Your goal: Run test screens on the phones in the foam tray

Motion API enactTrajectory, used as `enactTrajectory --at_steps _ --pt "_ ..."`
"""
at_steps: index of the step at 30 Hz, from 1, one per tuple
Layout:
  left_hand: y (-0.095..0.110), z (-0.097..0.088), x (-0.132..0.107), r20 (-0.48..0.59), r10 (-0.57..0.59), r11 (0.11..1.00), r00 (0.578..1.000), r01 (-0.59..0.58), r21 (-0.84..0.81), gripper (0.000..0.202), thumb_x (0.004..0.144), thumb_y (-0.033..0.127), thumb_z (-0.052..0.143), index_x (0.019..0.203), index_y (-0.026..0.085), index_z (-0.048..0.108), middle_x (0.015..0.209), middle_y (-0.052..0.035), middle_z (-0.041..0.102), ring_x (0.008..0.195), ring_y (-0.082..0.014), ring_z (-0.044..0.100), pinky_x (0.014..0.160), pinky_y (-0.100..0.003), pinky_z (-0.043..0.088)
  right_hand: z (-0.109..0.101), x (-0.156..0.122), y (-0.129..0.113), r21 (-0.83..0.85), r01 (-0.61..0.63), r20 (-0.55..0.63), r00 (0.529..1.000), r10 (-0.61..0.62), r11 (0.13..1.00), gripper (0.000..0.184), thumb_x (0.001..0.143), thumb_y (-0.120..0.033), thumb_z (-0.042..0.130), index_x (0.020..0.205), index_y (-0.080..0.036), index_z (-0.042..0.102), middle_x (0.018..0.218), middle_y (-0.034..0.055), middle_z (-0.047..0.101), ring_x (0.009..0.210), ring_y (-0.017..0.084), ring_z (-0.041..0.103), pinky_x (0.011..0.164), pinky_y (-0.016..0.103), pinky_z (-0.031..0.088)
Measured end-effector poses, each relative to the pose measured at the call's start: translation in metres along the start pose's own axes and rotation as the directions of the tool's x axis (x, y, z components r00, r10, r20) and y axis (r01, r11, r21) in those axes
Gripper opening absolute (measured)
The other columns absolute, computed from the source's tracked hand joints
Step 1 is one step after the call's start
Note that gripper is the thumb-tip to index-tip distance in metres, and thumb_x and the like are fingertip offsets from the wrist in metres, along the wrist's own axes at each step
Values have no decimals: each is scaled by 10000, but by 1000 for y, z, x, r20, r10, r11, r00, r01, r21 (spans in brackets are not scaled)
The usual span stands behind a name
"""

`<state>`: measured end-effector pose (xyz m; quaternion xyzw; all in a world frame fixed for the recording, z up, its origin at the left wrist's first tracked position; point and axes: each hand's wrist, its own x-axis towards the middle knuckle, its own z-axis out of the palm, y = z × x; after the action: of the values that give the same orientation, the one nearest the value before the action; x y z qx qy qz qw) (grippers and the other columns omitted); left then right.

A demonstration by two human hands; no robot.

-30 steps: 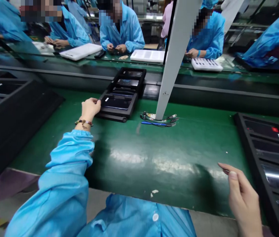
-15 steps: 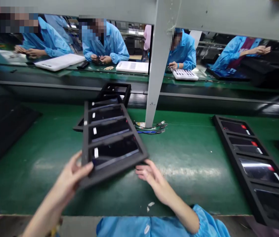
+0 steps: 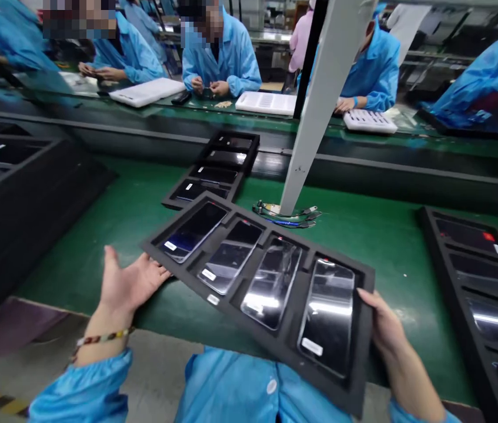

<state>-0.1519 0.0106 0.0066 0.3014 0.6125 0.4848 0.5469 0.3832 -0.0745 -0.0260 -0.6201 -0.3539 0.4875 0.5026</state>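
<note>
I hold a black foam tray crosswise over the near edge of the green bench. Several glossy dark phones lie side by side in its slots. My right hand grips the tray's right end, thumb on top. Palm up and fingers spread, my left hand supports the tray's left end from below. A second black tray with phones lies flat on the bench beyond.
A long black tray with phones lies at the right. Stacked black trays stand at the left. A grey post rises mid-bench with cables at its foot. Across the conveyor, several people in blue coats work at white trays.
The tray I lifted off the stack has swung from lengthwise to crosswise and come closer. My right hand moved to its right end, and my left hand now lies open under its left end.
</note>
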Motion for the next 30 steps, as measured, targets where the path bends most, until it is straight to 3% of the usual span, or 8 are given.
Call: enactTrajectory --at_steps 3,7,11,14,16,20,24,30 --pt "5 -3 -1 82 -106 968 991 84 235 908 891 1045 356 1247 289 710 1012 -89 849 971 -347 809 766 -482 690 -34 28 -10 -114 -124 -54 991 119 986 540 851 -723 812 1087 -240 858 1001 115 886 1013 409 865 907 552 726" --pt "16 17 -15 168 -135 793 977 5 609 805 908 939 591 1299 240 682 1119 -63 823 1141 -313 758 917 -380 635 -48 56 -15 -425 76 -102 986 -131 902 760 932 -808 721 1490 -291 727 1558 107 741 1505 379 660 1351 570 461" --pt "27 36 -28 113 -182 523 977 -1 853 653 954 840 603 1241 262 708 1011 -19 808 979 -297 746 867 -369 571 -43 58 -10 -730 161 -128 923 -364 664 880 996 -806 630 1608 -173 623 1704 215 577 1620 430 502 1389 662 336" --pt "21 52 -32 76 97 240 992 -98 966 567 1000 767 570 1133 246 749 1013 -77 789 999 -349 732 903 -437 564 -33 37 -5 -852 292 10 838 -545 434 695 1060 -710 609 1495 -177 707 1510 214 706 1520 430 545 1315 679 393" --pt "10 70 -31 246 344 133 906 -306 943 560 1016 703 592 1226 210 754 1177 -143 778 1141 -384 707 1018 -496 572 -22 18 -2 -877 316 70 829 -555 362 581 1094 -619 617 1489 -201 704 1419 187 761 1432 408 589 1253 657 445" --pt "-16 118 -23 483 441 -27 756 -527 850 630 1098 558 551 1573 151 629 1603 -248 590 1465 -448 563 1237 -605 495 4 -11 1 -918 223 0 828 -560 329 562 1090 -561 660 1511 -188 666 1509 209 722 1432 433 556 1224 698 431" --pt "-27 143 -18 467 449 -81 761 -486 870 595 1128 474 534 1593 118 630 1605 -282 563 1505 -466 521 1231 -633 504 17 -19 -1 -894 229 -21 837 -547 385 507 1072 -565 698 1445 -221 689 1434 177 757 1369 415 601 1207 690 447" --pt "-32 138 -44 404 474 -115 782 -400 909 486 1107 410 597 1500 149 719 1505 -258 627 1385 -449 580 1083 -612 585 11 -13 -2 -883 213 -72 820 -568 419 530 1048 -561 739 1434 -200 695 1280 179 790 1364 431 604 1176 687 498"
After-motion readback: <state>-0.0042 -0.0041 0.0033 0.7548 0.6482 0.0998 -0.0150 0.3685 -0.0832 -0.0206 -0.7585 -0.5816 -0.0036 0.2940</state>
